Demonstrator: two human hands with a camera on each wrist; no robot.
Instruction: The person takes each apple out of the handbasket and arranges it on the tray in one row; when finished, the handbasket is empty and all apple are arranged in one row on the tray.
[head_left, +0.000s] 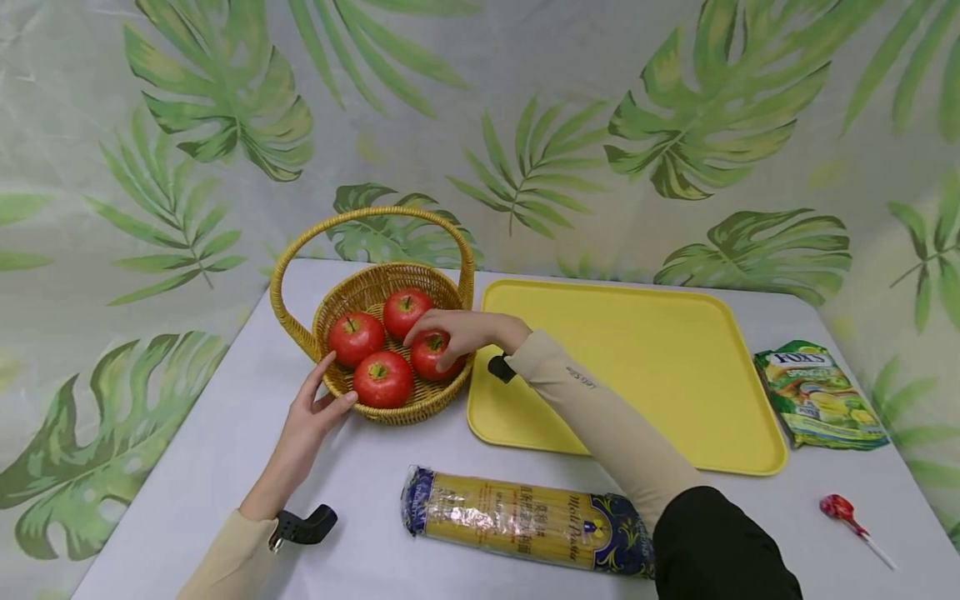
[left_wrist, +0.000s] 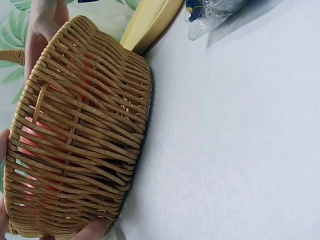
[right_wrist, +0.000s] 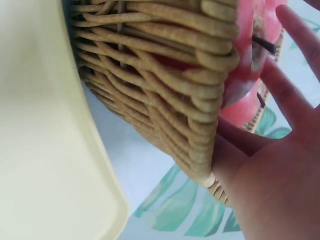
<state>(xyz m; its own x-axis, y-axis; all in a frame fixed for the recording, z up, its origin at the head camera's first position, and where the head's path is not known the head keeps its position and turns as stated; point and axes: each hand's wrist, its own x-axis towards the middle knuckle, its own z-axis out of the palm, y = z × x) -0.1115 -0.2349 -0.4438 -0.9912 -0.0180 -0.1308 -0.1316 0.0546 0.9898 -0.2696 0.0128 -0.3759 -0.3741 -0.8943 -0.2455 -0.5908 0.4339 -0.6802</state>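
Observation:
A wicker basket (head_left: 408,412) with a tall arched handle stands at the back left of the table, holding several red apples. My left hand (head_left: 311,417) holds its near left rim; in the left wrist view, fingertips (left_wrist: 4,145) show at the rim beside the woven side (left_wrist: 85,125). Reaching in from the right, my right hand (head_left: 468,332) grips the rightmost apple (head_left: 427,354), fingers over its far side and thumb on the near side. In the right wrist view that apple (right_wrist: 245,75) sits just inside the rim, with part of the thumb hidden.
A yellow tray (head_left: 615,367) lies right of the basket, under the right forearm. Nearer is a pack of spaghetti (head_left: 517,521), partly covered by the right sleeve. A green candy bag (head_left: 821,396) and a red lollipop (head_left: 843,508) lie at the far right.

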